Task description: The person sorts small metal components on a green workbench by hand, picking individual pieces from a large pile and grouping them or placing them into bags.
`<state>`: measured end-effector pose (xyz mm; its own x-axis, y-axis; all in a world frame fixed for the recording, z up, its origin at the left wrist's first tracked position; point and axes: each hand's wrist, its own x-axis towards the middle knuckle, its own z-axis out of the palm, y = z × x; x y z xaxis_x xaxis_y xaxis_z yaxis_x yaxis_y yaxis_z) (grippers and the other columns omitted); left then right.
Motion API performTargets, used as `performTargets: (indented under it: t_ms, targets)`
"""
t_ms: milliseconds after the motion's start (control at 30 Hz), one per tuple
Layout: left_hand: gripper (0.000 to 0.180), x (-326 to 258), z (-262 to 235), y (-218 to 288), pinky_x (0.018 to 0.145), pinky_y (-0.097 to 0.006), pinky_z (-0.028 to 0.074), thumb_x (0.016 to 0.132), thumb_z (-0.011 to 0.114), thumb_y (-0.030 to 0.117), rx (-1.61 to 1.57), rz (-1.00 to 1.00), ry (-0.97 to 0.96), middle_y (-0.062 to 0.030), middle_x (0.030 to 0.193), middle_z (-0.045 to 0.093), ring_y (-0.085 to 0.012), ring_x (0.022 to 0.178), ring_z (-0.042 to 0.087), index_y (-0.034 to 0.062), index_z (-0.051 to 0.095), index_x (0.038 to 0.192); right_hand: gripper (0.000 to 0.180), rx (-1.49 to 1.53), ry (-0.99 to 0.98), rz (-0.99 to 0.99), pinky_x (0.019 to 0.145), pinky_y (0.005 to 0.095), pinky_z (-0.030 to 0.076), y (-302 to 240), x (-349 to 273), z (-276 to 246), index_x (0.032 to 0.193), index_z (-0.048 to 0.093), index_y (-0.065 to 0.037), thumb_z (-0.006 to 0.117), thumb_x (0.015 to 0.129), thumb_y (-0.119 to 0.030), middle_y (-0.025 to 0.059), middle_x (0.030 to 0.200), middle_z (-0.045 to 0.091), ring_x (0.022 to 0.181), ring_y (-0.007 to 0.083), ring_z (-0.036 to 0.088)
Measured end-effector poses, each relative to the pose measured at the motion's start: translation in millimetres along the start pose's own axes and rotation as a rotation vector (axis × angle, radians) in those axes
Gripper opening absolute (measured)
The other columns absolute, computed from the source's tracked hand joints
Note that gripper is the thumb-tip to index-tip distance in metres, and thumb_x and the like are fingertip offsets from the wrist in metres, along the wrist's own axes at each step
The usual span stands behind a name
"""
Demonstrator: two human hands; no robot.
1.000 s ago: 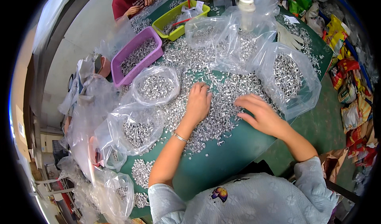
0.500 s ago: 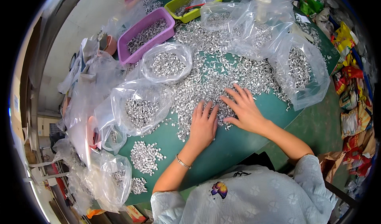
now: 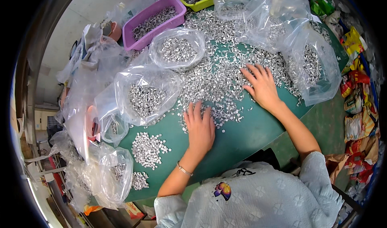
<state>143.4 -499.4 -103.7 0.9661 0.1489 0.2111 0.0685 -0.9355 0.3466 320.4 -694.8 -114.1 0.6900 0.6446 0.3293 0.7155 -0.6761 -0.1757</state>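
Small silvery curved metal pieces (image 3: 221,80) lie spread in a wide layer over the green table (image 3: 238,141). My left hand (image 3: 200,129) rests palm down at the near edge of the layer, fingers apart, the tips among the pieces. Farther right and farther off, my right hand (image 3: 262,86) lies on the pieces with its fingers spread and nothing gripped. Left of my left hand stands an open clear plastic bag (image 3: 167,80) part filled with such pieces. A separate heap of small round-looking silvery pieces (image 3: 148,150) lies nearer to me.
A purple basin (image 3: 177,16) and a yellow-green basin (image 3: 201,4) hold more metal pieces at the back. Another open bag (image 3: 193,62) stands behind the first. A large clear bag (image 3: 324,82) sits at the right edge. Colourful packages (image 3: 356,119) are stacked beyond it.
My hands have moved apart: the right one away from me and to the right, the left one slightly left. Pieces between them are more thinly spread. The whole view has shifted a little.
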Motion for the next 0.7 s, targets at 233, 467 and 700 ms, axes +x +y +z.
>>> performTargets:
  t_ms: [233,467,700]
  targets:
    - [0.046,78.9,18.6,-1.1,0.107,-0.057,0.027,0.092,0.056,0.02,0.05,0.083,0.004,-0.0211,0.144,0.037,-0.0431,0.131,0.034,0.0024,0.047,0.133,0.047,0.126,0.036,-0.097,0.105,0.0525,0.032,-17.8,43.6,13.3,0.13,0.052,-0.014,0.065,0.086,-0.023,0.0134,0.132,0.05,0.127,0.0355,0.042]
    - [0.053,32.9,8.3,-4.5,0.108,-0.053,0.03,0.086,0.064,0.019,0.04,0.257,-0.101,-0.0212,0.143,0.038,-0.0387,0.13,0.037,0.0022,0.047,0.133,0.048,0.242,-0.197,-0.275,0.107,0.0501,0.032,-24.3,6.8,-16.9,0.13,0.053,-0.015,0.066,0.083,-0.018,0.0124,0.139,0.043,0.132,0.033,0.039]
    - [0.042,-9.4,-6.4,-19.1,0.11,-0.054,0.026,0.086,0.063,0.012,-0.224,0.18,-0.058,-0.0183,0.138,0.042,-0.037,0.128,0.04,0.001,0.051,0.125,0.021,0.26,-0.03,-0.231,0.1,0.0458,0.037,-3.1,-24.5,-24.5,0.1,0.061,-0.006,0.068,0.081,-0.011,0.0092,0.123,0.054,0.122,0.0302,0.047]
